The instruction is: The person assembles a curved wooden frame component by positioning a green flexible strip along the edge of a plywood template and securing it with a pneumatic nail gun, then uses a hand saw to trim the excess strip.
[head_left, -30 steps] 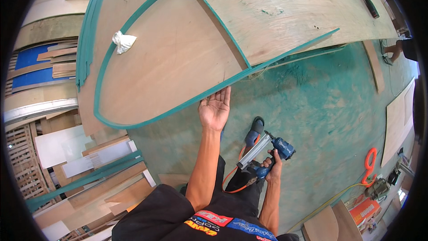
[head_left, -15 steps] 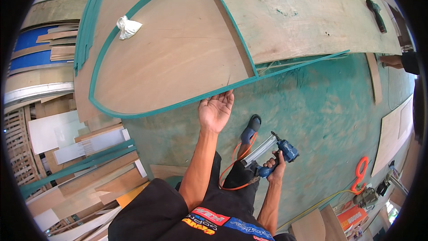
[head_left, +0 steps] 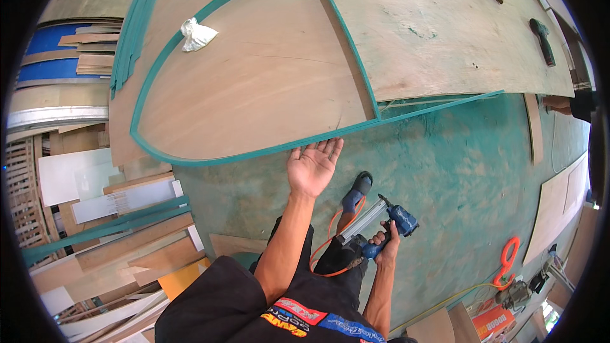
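Observation:
My left hand [head_left: 312, 166] is open, palm up, its fingertips at the green curved strip [head_left: 254, 152] that edges a large plywood panel [head_left: 254, 82]. Lower and to the right, my right hand [head_left: 386, 246] grips a blue nail gun [head_left: 380, 223] with an orange air hose [head_left: 330, 241], held low near my knee above the green floor. My foot in a blue sandal [head_left: 356, 192] shows between the two hands. A crumpled white rag [head_left: 197, 33] lies on the panel at upper left.
Stacked boards and green strips [head_left: 121, 228] lie at the left. A second plywood sheet [head_left: 445, 32] with a dark tool [head_left: 544, 39] is at the upper right. An orange clamp [head_left: 508, 259] and other tools sit on the floor at right. Another person's arm [head_left: 559, 103] shows at far right.
My left hand has stayed at the panel's green edge while the view shifted down and right. The nail gun has stayed low in my right hand.

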